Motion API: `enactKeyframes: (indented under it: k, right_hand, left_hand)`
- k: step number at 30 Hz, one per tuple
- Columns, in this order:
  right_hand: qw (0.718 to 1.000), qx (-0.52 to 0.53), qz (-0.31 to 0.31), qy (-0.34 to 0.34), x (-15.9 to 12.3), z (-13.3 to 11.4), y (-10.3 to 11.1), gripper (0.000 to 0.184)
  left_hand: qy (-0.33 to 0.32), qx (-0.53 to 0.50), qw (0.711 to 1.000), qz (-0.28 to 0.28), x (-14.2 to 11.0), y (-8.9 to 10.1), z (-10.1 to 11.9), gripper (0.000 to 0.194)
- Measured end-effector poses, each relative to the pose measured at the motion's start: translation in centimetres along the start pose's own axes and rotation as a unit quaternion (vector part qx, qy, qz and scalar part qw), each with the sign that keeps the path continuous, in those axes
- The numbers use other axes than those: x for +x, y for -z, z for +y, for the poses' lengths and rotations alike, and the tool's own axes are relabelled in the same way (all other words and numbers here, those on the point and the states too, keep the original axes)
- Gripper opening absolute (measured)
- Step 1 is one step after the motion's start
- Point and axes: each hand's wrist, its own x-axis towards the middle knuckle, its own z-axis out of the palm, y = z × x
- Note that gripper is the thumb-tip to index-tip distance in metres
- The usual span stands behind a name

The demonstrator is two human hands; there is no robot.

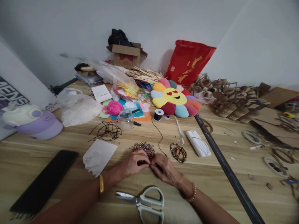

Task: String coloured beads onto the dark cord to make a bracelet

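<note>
Thumb and fingers of my left hand (pixel 137 161) are pinched together, and a bit of the dark beads shows under the palm. Opposite it, my right hand (pixel 164 168) is closed in a pinch, its fingertips almost meeting the left ones. What either pinch holds is too small to make out. Just beyond the hands lies a heap of small multicoloured beads (pixel 145 148). To the right rest beaded bracelets (pixel 178 153). A black cord runs from its spool (pixel 158 114) down towards my right hand. White-handled scissors (pixel 146 200) lie partly open nearer to me.
A torn white paper (pixel 99 155), black cord scraps (pixel 107 132) and a clear jar (pixel 125 119) are left of the beads. A white power strip (pixel 198 143) lies right, beside a dark strip (pixel 224 165) along the table. A flower cushion (pixel 174 96) sits behind.
</note>
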Motion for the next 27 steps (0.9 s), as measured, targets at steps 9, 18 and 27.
enactKeyframes:
  k: [9, 18, 27]
  right_hand:
    - [1.0, 0.003, 0.003, -0.001, -0.01, 0.18, -0.03, 0.009]
    - [1.0, 0.005, 0.005, -0.005, -0.27, 0.47, -0.29, 0.009]
    - [1.0, -0.001, 0.01, -0.001, -0.11, 0.29, -0.22, 0.01]
  left_hand:
    - [-0.006, 0.005, 1.0, 0.007, -0.01, -0.02, -0.14, 0.01]
    - [0.003, 0.006, 1.0, -0.005, -0.14, -0.05, -0.33, 0.011]
    - [0.004, 0.003, 1.0, -0.002, -0.08, -0.11, -0.06, 0.01]
